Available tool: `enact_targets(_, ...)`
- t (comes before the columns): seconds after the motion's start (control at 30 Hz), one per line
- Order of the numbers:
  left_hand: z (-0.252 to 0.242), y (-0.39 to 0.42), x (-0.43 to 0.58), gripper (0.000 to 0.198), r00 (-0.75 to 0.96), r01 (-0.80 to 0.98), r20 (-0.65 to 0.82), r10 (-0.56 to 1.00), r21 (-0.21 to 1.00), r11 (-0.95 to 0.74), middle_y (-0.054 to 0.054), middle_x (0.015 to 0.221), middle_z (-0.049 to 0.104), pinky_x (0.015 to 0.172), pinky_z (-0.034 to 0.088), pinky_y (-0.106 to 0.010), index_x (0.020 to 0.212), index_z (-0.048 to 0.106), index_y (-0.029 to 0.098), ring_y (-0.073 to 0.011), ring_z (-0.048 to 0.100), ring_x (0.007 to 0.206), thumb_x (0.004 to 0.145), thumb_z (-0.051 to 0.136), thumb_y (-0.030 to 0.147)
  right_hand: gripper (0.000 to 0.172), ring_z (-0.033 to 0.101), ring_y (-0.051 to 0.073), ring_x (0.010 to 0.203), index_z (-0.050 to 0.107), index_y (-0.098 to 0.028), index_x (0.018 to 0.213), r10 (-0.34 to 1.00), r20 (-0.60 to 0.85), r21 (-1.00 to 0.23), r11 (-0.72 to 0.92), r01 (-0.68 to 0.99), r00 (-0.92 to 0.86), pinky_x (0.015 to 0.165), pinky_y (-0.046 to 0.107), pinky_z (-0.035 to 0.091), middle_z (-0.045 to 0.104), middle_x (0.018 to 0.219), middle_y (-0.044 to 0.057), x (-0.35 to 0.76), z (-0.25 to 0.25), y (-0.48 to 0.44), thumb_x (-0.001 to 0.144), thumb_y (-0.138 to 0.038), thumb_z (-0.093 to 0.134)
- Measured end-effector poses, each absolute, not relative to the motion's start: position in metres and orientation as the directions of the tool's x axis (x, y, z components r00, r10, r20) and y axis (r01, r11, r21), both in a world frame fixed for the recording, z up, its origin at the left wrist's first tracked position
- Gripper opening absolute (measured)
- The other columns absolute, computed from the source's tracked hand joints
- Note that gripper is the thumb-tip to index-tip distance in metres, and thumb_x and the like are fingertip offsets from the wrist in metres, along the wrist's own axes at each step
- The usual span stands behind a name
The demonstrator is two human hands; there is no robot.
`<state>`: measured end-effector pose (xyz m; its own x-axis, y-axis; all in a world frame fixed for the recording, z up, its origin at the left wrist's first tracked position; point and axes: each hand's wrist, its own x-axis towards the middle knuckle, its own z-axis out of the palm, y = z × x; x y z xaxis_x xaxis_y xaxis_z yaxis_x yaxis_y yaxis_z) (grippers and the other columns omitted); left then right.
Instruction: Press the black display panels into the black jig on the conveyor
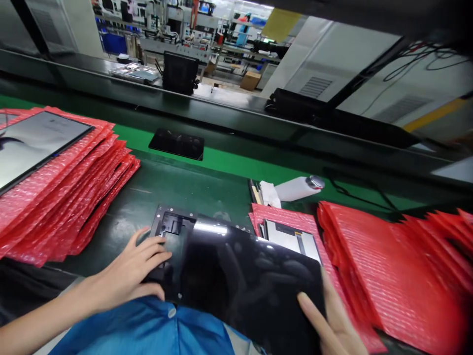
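Observation:
My right hand (332, 320) grips a glossy black display panel (251, 281) by its right end, thumb on the front and the other fingers behind the edge. The panel is tilted, and its left part overlaps a black frame-like housing (172, 225) with small screws and a recess in its upper left corner. My left hand (144, 266) rests on the left part of this housing, fingers stretched and apart, with the thumb lower down. Whether the panel touches the housing I cannot tell. Beyond the panel, a light grey panel (290, 239) lies on a red bubble-wrap bag.
At left, a screen (44, 140) lies on a stack of red bubble-wrap bags (92, 197). More red bags (391, 266) fill the right side. A white bottle (297, 189) lies behind. A black tablet-like slab (177, 144) rests on the green strip, before a raised ledge (229, 121).

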<state>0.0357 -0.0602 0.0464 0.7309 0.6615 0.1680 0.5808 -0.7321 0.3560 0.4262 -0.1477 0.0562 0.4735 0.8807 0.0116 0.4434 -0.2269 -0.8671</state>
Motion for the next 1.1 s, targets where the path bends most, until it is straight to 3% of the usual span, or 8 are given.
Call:
enact_targets(0.1, 0.048, -0.052, 0.030, 0.045, 0.627, 0.637, 0.235, 0.743, 0.394, -0.662, -0.008, 0.143, 0.054, 0.118, 0.021, -0.046, 0.137, 0.049, 0.023, -0.0236, 0.038, 0.141, 0.096, 0.055, 0.041, 0.085, 0.010, 0.024, 0.150, 0.026, -0.032, 0.155, 0.885, -0.157, -0.896, -0.314, 0.313, 0.438, 0.121, 0.038, 0.017, 0.020, 0.162, -0.009, 0.383, 0.070, -0.113, 0.083, -0.057, 0.062)
enact_targets(0.2, 0.037, -0.044, 0.028, 0.057, 0.614, 0.655, 0.269, 0.742, 0.351, -0.669, -0.008, 0.152, 0.044, 0.118, 0.016, -0.051, 0.147, 0.038, 0.026, -0.0274, 0.028, 0.147, 0.096, 0.054, 0.044, 0.087, 0.011, 0.023, 0.150, 0.026, -0.029, 0.156, 0.900, -0.208, -0.894, -0.334, 0.299, 0.382, 0.121, 0.036, 0.013, 0.023, 0.162, -0.006, 0.362, 0.076, -0.090, 0.082, -0.057, 0.064)
enact_targets(0.33, 0.022, -0.039, 0.026, 0.063, 0.640, 0.658, 0.230, 0.733, 0.328, -0.678, -0.007, 0.153, 0.043, 0.117, 0.011, -0.056, 0.151, 0.032, 0.027, -0.0303, 0.023, 0.149, 0.096, 0.051, 0.049, 0.087, 0.013, 0.023, 0.150, 0.029, -0.027, 0.155, 0.916, -0.216, -0.888, -0.328, 0.323, 0.338, 0.122, 0.039, 0.012, 0.024, 0.161, -0.004, 0.360, 0.069, -0.075, 0.081, -0.059, 0.064)
enact_targets(0.63, 0.018, -0.037, 0.025, 0.063, 0.608, 0.668, 0.214, 0.764, 0.383, -0.638, -0.008, 0.153, 0.042, 0.117, 0.013, -0.058, 0.153, 0.029, 0.027, -0.0289, 0.022, 0.149, 0.097, 0.049, 0.048, 0.083, 0.013, 0.024, 0.150, 0.029, -0.033, 0.154, 0.913, -0.241, -0.882, -0.347, 0.318, 0.329, 0.122, 0.042, 0.010, 0.024, 0.161, -0.007, 0.359, 0.060, -0.068, 0.082, -0.056, 0.064)
enact_targets(0.9, 0.017, -0.037, 0.026, 0.063, 0.600, 0.660, 0.208, 0.772, 0.417, -0.625, -0.008, 0.152, 0.044, 0.117, 0.012, -0.059, 0.152, 0.029, 0.027, -0.0276, 0.023, 0.149, 0.097, 0.050, 0.046, 0.091, 0.014, 0.025, 0.150, 0.031, -0.025, 0.154, 0.914, -0.212, -0.877, -0.335, 0.345, 0.347, 0.122, 0.040, 0.009, 0.027, 0.160, -0.003, 0.364, 0.045, -0.067, 0.078, -0.061, 0.066)
enact_targets(1.1, 0.016, -0.036, 0.025, 0.063, 0.601, 0.649, 0.200, 0.774, 0.443, -0.619, -0.010, 0.151, 0.045, 0.117, 0.015, -0.061, 0.152, 0.031, 0.028, -0.0292, 0.024, 0.149, 0.095, 0.052, 0.046, 0.088, 0.016, 0.024, 0.150, 0.032, -0.028, 0.154, 0.910, -0.232, -0.887, -0.343, 0.308, 0.344, 0.122, 0.041, 0.010, 0.027, 0.160, -0.003, 0.361, 0.044, -0.069, 0.079, -0.059, 0.066)
